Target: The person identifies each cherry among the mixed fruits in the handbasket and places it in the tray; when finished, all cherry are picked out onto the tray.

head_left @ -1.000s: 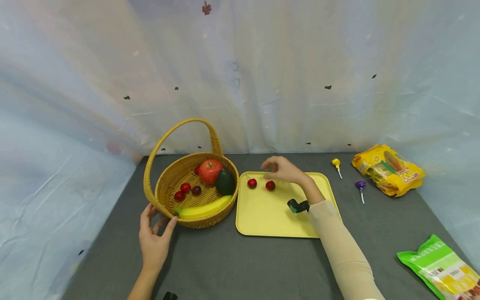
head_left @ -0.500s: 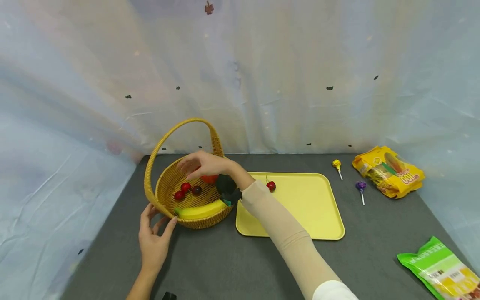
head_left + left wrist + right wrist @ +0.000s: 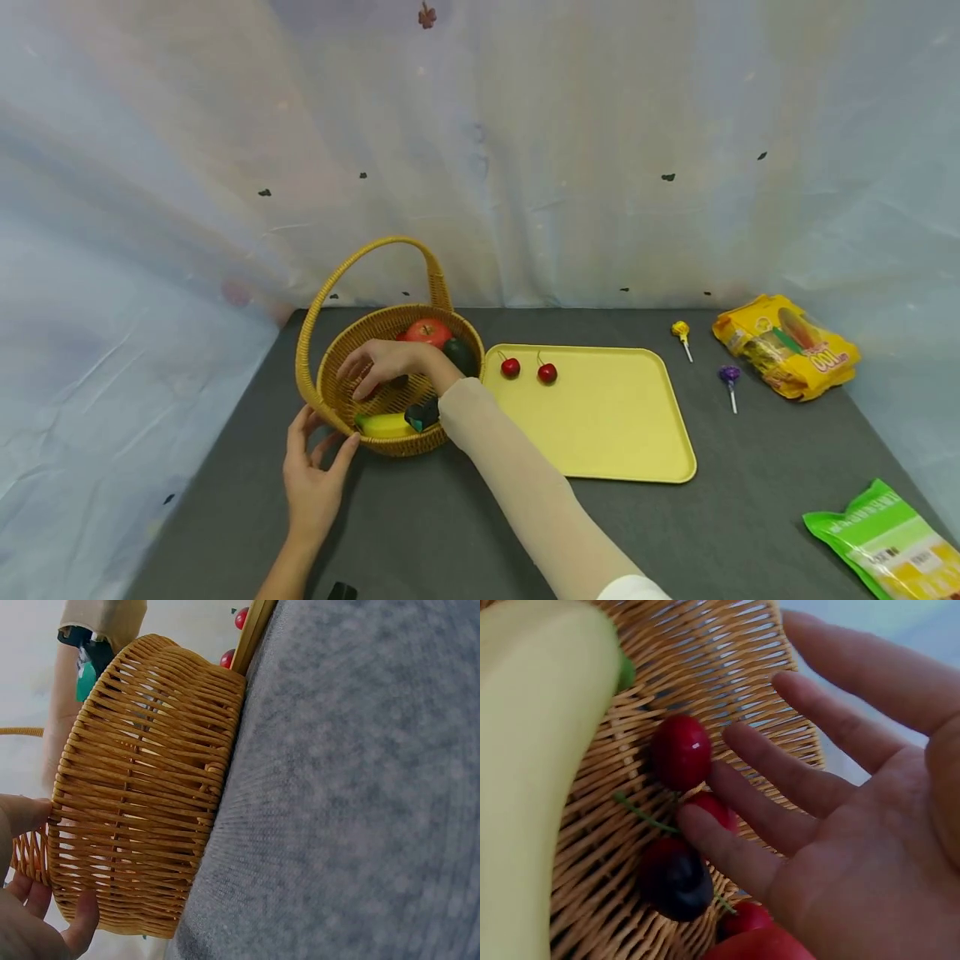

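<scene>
The right hand (image 3: 386,365) reaches across into the basket (image 3: 333,392), which stands near the counter's far left corner; the sleeved forearm slants over the near rim. Its palm is open, fingers (image 3: 765,802) straight and spread, the tips just over the cherries (image 3: 681,750) on the basket floor beside the banana (image 3: 532,750); the grip is released, holding nothing. The left hand (image 3: 315,479) rests on the counter at the basket's near left wall, fingers straight against the weave, thumb touching it too.
</scene>
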{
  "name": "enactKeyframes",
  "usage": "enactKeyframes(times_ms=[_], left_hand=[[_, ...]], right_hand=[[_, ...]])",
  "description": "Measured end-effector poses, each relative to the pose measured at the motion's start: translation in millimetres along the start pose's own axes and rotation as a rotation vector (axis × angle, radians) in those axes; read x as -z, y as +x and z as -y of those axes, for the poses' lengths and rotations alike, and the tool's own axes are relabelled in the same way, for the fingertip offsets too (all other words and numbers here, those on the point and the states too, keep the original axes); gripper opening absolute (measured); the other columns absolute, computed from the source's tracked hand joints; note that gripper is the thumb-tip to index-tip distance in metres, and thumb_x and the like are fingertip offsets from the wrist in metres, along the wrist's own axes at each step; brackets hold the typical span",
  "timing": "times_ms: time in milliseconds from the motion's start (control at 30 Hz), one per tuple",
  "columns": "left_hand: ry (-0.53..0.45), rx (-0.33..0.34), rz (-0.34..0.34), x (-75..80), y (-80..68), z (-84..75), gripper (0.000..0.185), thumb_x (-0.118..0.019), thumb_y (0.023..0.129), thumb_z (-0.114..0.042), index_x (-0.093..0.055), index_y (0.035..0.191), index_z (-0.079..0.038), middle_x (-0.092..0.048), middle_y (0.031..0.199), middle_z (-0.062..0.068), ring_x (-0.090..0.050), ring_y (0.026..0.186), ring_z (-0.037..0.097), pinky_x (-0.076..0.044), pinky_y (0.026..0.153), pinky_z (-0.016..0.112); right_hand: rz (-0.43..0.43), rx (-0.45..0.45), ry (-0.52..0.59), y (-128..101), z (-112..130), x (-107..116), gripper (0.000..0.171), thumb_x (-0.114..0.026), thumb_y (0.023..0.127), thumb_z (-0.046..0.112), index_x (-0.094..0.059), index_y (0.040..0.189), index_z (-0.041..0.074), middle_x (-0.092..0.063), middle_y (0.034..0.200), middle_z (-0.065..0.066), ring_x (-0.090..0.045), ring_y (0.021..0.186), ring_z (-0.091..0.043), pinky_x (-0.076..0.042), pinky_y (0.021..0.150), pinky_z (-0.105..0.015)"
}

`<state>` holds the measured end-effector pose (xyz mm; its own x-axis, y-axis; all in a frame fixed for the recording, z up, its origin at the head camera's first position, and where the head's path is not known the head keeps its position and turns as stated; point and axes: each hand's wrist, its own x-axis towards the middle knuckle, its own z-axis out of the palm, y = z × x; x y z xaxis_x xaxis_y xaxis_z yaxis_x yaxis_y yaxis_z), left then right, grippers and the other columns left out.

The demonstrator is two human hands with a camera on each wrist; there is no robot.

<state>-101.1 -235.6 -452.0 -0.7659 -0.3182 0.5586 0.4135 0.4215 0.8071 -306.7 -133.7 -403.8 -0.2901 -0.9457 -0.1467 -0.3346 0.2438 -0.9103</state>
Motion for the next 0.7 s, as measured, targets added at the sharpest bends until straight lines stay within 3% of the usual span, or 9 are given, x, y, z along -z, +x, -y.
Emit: enactKeyframes(times_ms=[267,467,700], left_hand=[[0.0,-0.004,0.003,-0.4,0.4,-7.3,0.068,-0.066,0.085,0.019,-0.038,0.146,0.009,-0.044,0.13,0.03,-0.047,0.117,0.012,-0.052,0.09,0.015],[-0.006,-0.005,-0.003,-0.7,-0.5,-7.6,0.068,-0.066,0.085,0.02,-0.038,0.146,0.008,-0.044,0.13,0.03,-0.047,0.116,0.011,-0.051,0.09,0.014],[-0.002,-0.011,-0.004,-1.1,0.0,-8.0,0.068,-0.066,0.085,0.02,-0.038,0.146,0.009,-0.044,0.129,0.031,-0.047,0.116,0.011,-0.051,0.09,0.014]], right_hand=[[0.079,-0.097,0.001,1,-9,-3,0.047,-0.068,0.094,0.004,-0.055,0.139,-0.001,-0.06,0.132,-0.018,-0.065,0.102,-0.011,-0.056,0.092,-0.027],[0.154,-0.171,0.047,2,-12,-5,0.046,-0.067,0.094,0.001,-0.056,0.139,0.0,-0.062,0.129,-0.015,-0.066,0.101,-0.014,-0.055,0.097,-0.037],[0.157,-0.158,0.073,3,-13,-4,0.034,-0.068,0.092,-0.004,-0.065,0.126,-0.002,-0.067,0.115,-0.01,-0.066,0.098,-0.017,-0.058,0.091,-0.034]])
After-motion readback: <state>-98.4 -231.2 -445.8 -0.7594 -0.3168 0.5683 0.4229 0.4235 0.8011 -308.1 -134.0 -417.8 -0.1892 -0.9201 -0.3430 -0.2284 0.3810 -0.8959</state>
